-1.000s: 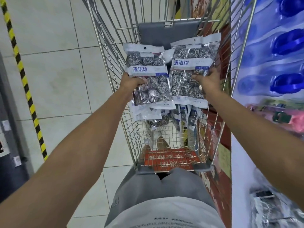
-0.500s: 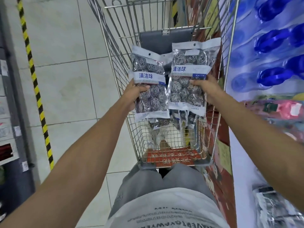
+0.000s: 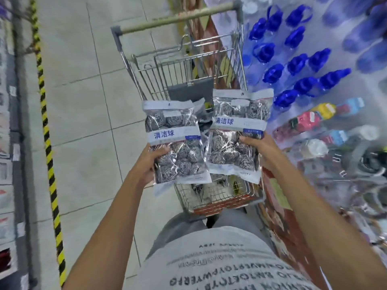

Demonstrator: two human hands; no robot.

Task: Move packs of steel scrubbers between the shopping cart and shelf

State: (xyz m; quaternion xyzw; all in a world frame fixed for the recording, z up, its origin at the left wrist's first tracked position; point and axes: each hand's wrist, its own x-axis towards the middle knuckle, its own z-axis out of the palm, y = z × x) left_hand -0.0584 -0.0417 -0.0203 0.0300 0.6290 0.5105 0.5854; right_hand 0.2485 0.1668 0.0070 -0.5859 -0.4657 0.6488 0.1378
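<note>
the left hand (image 3: 149,164) has its grip closed on the left edge of one pack (image 3: 174,141), thumb across the front over the steel balls, fingers hidden behind. the right hand (image 3: 262,150) has its grip closed on the right edge of a second pack (image 3: 236,130), thumb on the front just under the label. both packs stand upright side by side between the two grips, edges nearly touching, held above the cart (image 3: 217,195). below the grips, more packs (image 3: 204,190) lie in the cart's basket. right of the right grip runs the shelf (image 3: 335,143) with blue-capped bottles (image 3: 297,65).
</note>
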